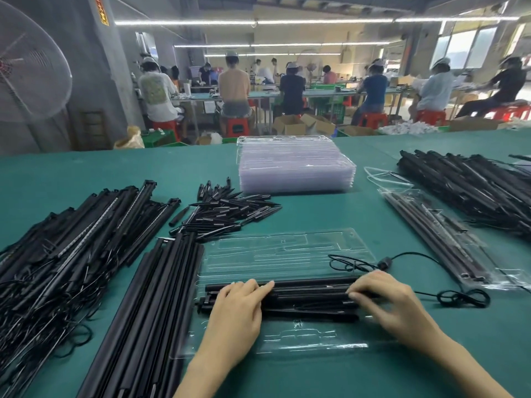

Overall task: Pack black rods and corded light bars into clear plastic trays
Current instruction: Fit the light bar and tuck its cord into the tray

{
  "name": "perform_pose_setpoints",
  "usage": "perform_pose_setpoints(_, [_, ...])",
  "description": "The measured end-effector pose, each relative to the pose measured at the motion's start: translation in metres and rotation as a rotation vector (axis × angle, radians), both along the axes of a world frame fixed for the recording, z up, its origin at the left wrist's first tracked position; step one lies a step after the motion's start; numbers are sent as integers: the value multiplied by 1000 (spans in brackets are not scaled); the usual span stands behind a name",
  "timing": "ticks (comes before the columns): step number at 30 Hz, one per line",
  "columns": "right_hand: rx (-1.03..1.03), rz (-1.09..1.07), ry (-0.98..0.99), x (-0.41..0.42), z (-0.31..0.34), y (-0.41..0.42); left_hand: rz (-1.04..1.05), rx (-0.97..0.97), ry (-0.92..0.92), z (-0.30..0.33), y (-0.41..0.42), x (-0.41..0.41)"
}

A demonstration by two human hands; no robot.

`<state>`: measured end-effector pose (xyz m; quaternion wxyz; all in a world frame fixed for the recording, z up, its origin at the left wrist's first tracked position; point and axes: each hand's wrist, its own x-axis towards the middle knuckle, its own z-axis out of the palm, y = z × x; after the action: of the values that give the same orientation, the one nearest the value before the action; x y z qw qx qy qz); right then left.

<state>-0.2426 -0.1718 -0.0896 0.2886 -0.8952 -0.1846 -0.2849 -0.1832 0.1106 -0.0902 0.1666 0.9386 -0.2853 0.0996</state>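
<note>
At six o'clock, nearest you, an open clear tray [287, 262] lies on the green table [330, 214], with a bundle of black rods and bars [310, 297] across its middle. Your left hand [235, 314] lies flat on the bundle's left end, fingers straight and pressing down. Your right hand [388, 297] rests on the right end, fingers bent over the rods; whether it truly grips them I cannot tell. A black cord [457, 297] trails off toward three o'clock. At eight o'clock lie loose rods [149, 297], and beyond them at nine a heap of corded light bars [71, 234]. At eleven sits a pile of short black stakes [230, 211], at twelve a stack of empty trays [296, 168], and at two a packed tray [448, 242] beside another dark heap [471, 185].
</note>
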Motion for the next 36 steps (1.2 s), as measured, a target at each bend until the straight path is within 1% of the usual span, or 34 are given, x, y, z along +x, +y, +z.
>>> perform_pose_setpoints(1, [30, -13, -1, 1, 2, -1, 4, -46, 26, 0, 2, 3])
perform_pose_setpoints(2, [0, -20, 2, 2, 6, -2, 1, -87, 33, 0, 4, 4])
perform_pose_setpoints(5, [-236, -60, -24, 5, 17, -12, -27, -169, 89, 3, 7, 2])
perform_pose_setpoints(7, [-254, -118, -9, 6, 24, -22, -37, -206, 92, 2, 8, 0])
perform_pose_setpoints(9, [-284, -162, 46, 6, 30, -28, -33, -233, 86, 1, 9, -1])
perform_pose_setpoints(12, [-430, -245, 88, 8, 30, -25, -10, -239, 68, -1, 9, -2])
perform_pose_setpoints(15, [-493, -400, 249, 16, 22, -19, 16, -217, 41, -1, 9, -2])
perform_pose_setpoints(18, [-520, -469, 317, 24, 22, -18, 38, -180, 21, 1, 5, -5])
perform_pose_setpoints(20, [-501, -408, 336, 27, 25, -22, 46, -166, 5, 2, 3, -7])
perform_pose_setpoints(24, [-341, -134, 463, 26, 38, -43, 27, -148, 25, 3, 7, -3])
perform_pose_setpoints(26, [-408, -129, 441, 23, 36, -51, 2, -169, 47, 4, 9, 0])
perform_pose_setpoints(28, [-447, -198, 410, 18, 27, -57, -25, -116, 41, 4, 9, 1])
perform_pose_setpoints(31, [-271, -208, 344, 14, 19, -59, -69, -77, 50, 1, 7, 4])
perform_pose_setpoints(32, [-249, -207, 300, 14, 17, -58, -78, -74, 62, 0, 7, 6])
perform_pose_setpoints(34, [-283, -206, 175, 14, 13, -53, -95, -75, 97, -1, 8, 9])
perform_pose_setpoints(36, [-306, -164, 132, 14, 10, -49, -119, -96, 126, -2, 8, 12])
